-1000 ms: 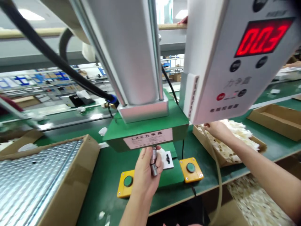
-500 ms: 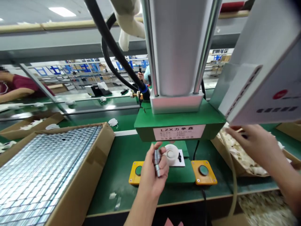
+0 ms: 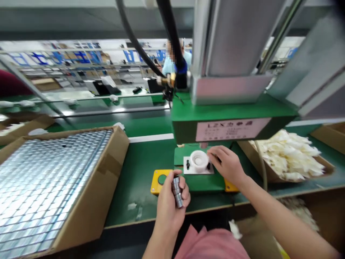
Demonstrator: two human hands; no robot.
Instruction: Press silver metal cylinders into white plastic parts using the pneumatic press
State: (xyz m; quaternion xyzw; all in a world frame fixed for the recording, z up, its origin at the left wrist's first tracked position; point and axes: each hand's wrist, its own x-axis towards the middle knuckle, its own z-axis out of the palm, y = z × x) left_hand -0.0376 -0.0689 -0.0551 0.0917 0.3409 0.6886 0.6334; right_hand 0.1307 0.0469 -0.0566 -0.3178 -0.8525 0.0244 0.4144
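Observation:
My left hand (image 3: 170,212) is curled, palm up, around a short row of shiny metal cylinders (image 3: 177,192), in front of the press. Beside the right rim of a white round holder (image 3: 198,162) is my right hand (image 3: 229,167). Its thumb and fingertips are pinched together; anything between them is too small or hidden to make out. The holder is a ring with a raised centre, fixed on a pale plate on the green press base (image 3: 179,156). Above it hangs the green press head (image 3: 185,131) with a white label.
At left stands a cardboard box (image 3: 113,169) full of rows of metal cylinders. Behind my right arm, another box holds cream-white pieces (image 3: 293,158). Yellow button boxes (image 3: 155,185) flank the press base, the right one partly covered. A hose (image 3: 262,165) hangs at right.
My right hand has come from the box of cream-white pieces to the holder's right side. My left hand, still around the cylinders, has drawn back from the holder. The camera view has shifted.

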